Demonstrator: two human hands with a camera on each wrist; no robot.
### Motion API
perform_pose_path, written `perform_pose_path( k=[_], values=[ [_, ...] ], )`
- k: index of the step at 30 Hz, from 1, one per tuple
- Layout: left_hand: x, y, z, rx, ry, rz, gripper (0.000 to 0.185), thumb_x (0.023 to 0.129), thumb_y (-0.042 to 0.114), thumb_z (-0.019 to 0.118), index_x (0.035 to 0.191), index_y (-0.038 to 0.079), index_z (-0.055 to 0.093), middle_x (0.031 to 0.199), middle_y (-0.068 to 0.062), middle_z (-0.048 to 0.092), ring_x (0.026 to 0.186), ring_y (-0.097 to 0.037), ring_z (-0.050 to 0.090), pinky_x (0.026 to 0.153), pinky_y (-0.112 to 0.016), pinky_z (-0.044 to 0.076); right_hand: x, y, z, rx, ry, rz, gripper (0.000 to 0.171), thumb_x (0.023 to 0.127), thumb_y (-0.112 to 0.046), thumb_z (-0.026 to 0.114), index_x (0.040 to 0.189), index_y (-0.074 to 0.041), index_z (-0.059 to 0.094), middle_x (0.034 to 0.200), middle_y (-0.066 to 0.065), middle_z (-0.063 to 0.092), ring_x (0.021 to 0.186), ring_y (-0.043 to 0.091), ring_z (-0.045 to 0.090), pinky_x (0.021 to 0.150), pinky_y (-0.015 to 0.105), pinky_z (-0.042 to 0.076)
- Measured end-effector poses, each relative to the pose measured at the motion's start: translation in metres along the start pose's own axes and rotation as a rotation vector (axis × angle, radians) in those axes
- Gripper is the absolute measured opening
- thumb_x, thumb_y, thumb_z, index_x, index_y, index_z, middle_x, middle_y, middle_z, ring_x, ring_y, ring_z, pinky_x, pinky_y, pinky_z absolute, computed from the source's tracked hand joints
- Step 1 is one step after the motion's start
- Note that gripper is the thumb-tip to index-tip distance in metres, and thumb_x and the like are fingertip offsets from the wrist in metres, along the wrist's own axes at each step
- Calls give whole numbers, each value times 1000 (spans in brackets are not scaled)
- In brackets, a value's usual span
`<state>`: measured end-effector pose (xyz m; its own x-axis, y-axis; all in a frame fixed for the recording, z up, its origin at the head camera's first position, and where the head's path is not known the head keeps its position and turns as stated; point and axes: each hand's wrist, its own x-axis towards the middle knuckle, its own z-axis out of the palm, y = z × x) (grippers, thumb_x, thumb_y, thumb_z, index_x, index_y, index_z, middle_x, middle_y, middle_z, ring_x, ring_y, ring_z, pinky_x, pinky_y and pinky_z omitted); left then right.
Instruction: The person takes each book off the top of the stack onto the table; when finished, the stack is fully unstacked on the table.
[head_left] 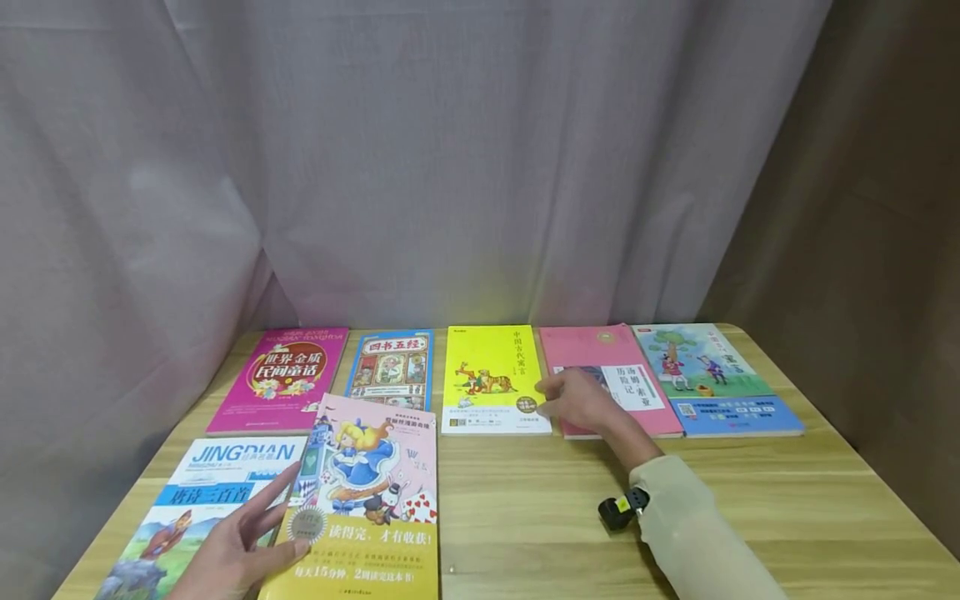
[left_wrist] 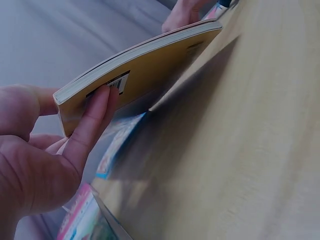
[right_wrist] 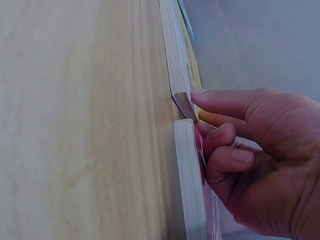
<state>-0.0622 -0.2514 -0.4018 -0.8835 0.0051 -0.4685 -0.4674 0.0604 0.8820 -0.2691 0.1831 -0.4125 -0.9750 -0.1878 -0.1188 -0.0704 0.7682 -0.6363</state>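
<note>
Left hand [left_wrist: 35,165] gripping lifted book [left_wrist: 145,70] above wooden table [left_wrist: 250,150]

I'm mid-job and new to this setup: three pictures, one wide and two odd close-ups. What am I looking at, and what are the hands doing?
No machine here: a person works bare-handed. The wide picture comes from a head camera looking down at a wooden table with seven books. The close-ups come from wrist cameras. The left hand grips the Alice book by its edge, thumb on top, fingers under the lifted back cover. The right hand rests its fingertips where the yellow book meets the pink book.
</note>
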Motion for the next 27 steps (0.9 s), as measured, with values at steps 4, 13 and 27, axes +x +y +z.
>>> perform_pose_path(
  k=[4, 13, 27],
  values=[
    [0, -8, -4, -4, -38, -21, 108, 89, 15, 86, 171, 22, 16, 155, -21, 56, 112, -34, 76, 93, -50, 64, 0, 0, -1, 5, 6, -24, 48, 91, -15, 82, 136, -2, 71, 125, 16, 71, 105, 26, 61, 92, 40, 55],
    [4, -21, -13, 8, -108, -30, 107, 93, 9, 80, 170, 11, 6, 156, -26, 51, 115, -33, 75, 96, -47, 63, 1, 2, -1, 7, 1, -28, 48, 90, -15, 82, 136, -3, 71, 124, 15, 71, 104, 25, 60, 90, 38, 54],
    [14, -20, -11, 532, 76, -41, 94, 88, 27, 87, 164, 6, 35, 137, -26, 66, 125, -39, 64, 109, -66, 49, 1, 4, 1, 1, 6, -24, 48, 91, -15, 82, 136, -2, 71, 124, 16, 71, 104, 25, 61, 90, 39, 54]
  ],
)
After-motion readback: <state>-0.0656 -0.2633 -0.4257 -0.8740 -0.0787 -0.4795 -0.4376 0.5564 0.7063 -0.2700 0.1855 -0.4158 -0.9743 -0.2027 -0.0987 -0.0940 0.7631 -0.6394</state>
